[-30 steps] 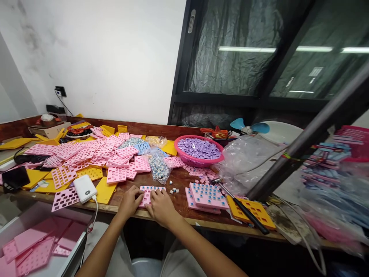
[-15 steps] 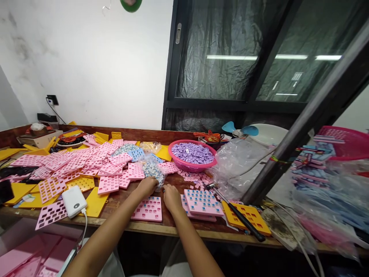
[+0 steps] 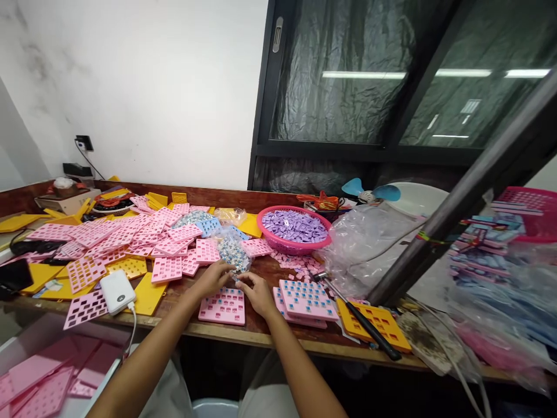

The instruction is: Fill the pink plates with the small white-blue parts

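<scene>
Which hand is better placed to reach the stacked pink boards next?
The right hand, I think: it sits closest to the stacked pink boards. The left hand would have to cross past it. Both seem busy with a small piece, so the right may need freeing first.
</scene>
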`<move>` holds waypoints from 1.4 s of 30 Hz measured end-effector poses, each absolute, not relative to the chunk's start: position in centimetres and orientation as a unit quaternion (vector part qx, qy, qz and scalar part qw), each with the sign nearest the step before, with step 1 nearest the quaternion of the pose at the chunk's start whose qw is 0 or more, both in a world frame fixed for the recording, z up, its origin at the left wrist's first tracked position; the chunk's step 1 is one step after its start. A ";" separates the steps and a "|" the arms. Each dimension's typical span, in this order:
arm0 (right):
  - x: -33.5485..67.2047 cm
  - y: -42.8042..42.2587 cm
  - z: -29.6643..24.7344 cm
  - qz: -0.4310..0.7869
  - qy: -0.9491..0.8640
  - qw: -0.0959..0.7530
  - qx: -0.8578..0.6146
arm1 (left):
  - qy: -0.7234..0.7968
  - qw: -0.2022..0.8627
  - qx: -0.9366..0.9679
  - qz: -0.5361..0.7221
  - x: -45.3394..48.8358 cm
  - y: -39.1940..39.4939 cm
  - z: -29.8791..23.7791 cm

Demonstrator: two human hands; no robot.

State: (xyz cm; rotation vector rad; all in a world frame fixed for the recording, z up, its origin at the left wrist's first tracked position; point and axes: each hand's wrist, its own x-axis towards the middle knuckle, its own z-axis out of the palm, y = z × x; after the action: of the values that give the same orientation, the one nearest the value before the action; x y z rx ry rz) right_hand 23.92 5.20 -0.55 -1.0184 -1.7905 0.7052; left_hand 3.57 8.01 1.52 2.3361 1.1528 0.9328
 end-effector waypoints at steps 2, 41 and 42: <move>23.8 5.0 -0.2 0.300 -0.734 0.448 -0.413 | 0.402 0.230 0.798 0.384 2.0 5.5 1.9; 22.9 0.8 -1.5 0.100 -0.828 0.319 -0.449 | 0.505 0.226 0.798 0.236 -1.8 3.1 0.5; 22.9 0.9 -1.4 0.108 -0.829 0.320 -0.446 | 0.508 0.232 0.796 0.233 -1.8 3.2 0.4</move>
State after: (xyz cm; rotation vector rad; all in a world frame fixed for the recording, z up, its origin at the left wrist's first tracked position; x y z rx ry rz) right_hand 22.85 0.88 -1.44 -1.1721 -2.1795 0.2827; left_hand -1.79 3.24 0.36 2.1889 1.3971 0.6393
